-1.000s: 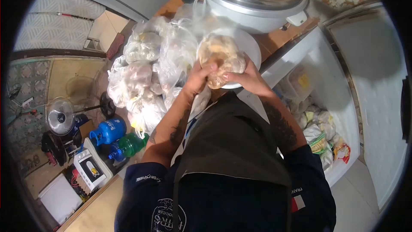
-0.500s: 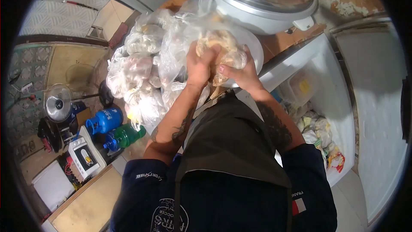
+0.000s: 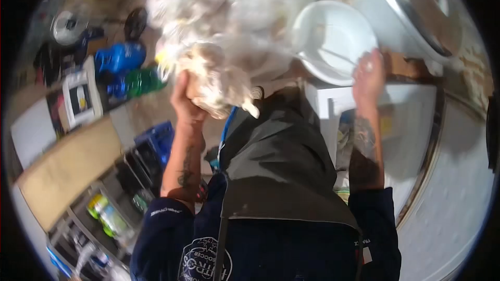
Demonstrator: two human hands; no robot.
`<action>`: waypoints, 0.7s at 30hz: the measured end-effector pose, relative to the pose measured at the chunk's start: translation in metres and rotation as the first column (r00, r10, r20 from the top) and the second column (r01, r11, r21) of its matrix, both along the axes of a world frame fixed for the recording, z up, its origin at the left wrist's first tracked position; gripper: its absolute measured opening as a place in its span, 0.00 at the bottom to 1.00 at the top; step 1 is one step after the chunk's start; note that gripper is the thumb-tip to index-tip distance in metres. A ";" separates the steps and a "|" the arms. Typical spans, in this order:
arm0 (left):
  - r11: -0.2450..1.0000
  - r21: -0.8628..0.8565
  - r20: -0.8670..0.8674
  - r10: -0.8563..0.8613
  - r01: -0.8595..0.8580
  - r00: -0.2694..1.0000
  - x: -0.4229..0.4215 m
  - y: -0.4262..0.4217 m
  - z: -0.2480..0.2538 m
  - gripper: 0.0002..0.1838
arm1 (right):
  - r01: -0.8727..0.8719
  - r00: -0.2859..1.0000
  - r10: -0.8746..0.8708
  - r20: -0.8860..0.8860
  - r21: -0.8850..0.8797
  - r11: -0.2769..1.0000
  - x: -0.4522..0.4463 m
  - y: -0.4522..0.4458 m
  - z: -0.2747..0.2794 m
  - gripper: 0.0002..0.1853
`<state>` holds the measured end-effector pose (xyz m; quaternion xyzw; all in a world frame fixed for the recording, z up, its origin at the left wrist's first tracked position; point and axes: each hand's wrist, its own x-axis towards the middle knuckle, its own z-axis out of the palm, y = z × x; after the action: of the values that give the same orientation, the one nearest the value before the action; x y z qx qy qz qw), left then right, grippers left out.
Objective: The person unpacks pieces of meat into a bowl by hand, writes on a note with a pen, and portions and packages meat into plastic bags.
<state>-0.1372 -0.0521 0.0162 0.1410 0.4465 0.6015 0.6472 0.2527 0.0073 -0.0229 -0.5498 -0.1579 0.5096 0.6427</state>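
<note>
My left hand (image 3: 188, 98) is wrapped round a clear plastic bag (image 3: 213, 80) with pale, lumpy contents that I cannot make out. The bag hangs just in front of a heap of filled plastic bags (image 3: 192, 2), and its image is blurred. On the right, my right hand (image 3: 369, 75) touches the rim of a white bowl (image 3: 333, 36). Its fingers are pressed together at the rim, which they seem to pinch. A thin streak or line shows inside the bowl.
A large cooker with a shiny lid (image 3: 411, 5) stands behind the bowl. Below the bowl is an open white freezer (image 3: 411, 125). At the left are a blue gas cylinder (image 3: 122, 57), a green bottle (image 3: 143, 81) and a wooden board (image 3: 73, 164).
My hands have parted: the left has carried the plastic bag leftward, and the right has let it go and moved to the bowl. The view has turned left.
</note>
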 end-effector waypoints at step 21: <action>0.639 -0.097 -0.178 0.743 -0.763 0.645 -0.217 -0.247 -0.216 0.33 | -0.943 0.061 0.921 0.386 -0.281 0.180 -0.324 -0.131 -0.251 0.20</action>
<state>-0.3542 -0.2988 -0.1999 -0.0751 0.5506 0.7681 0.3180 -0.0716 -0.1242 -0.2742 -0.4097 -0.6358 0.6439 0.1154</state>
